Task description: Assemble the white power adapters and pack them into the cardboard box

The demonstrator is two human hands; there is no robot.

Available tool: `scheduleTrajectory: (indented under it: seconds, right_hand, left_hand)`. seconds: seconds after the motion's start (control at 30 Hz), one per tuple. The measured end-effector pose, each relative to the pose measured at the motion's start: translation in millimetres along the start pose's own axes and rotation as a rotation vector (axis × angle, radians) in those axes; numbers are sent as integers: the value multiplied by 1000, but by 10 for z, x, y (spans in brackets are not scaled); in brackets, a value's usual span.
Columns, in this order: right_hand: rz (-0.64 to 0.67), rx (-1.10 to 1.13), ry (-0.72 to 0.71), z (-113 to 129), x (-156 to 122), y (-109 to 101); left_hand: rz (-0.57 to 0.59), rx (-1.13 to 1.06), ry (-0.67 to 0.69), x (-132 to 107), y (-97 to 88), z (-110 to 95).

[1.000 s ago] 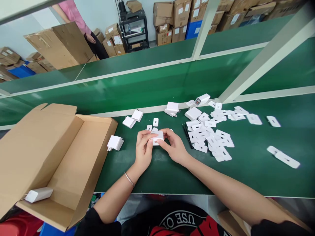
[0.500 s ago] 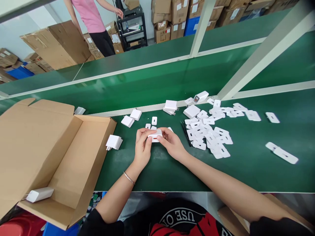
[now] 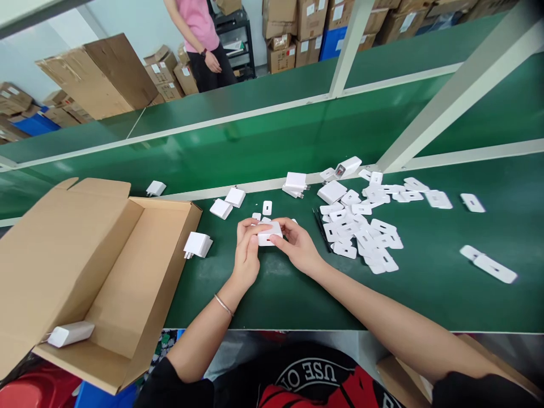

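left hand: curled, gripping white block | right hand: likewise (1 block, shared)

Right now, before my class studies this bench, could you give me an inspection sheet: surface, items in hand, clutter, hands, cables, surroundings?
Surface: green tabletop, with loose white parts lying on it.
Items in hand: one white block, partly covered by both hands.
Clutter: slotted white plates heaped at right, a thin black tool beside them; pronged blocks at left; open cardboard box holding another block.
Hands: left hand and right hand grip the white block together.
Cables: nothing seen on the tabletop.
Surroundings: person in pink top, stacked cartons.
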State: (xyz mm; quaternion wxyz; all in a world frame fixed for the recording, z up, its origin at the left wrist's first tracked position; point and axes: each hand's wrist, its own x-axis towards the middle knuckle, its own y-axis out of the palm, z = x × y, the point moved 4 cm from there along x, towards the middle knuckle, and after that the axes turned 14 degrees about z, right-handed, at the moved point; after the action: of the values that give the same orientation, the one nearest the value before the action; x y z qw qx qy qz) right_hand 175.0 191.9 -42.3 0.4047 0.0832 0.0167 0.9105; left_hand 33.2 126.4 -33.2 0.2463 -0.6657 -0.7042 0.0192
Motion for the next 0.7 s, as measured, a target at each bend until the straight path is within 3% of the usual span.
scheduleTrajectory:
  seconds: [0.1, 0.23, 0.7]
  right_hand:
    - [14, -6, -53, 32, -3, -16]
    - [47, -21, -140, 150, -30, -46]
    - [93, -128, -138, 234, -83, -39]
  left_hand:
    - [17, -113, -22, -4, 38, 25]
    - [63, -77, 22, -9, 45, 20]
    - [-63, -41, 72, -49, -4, -113]
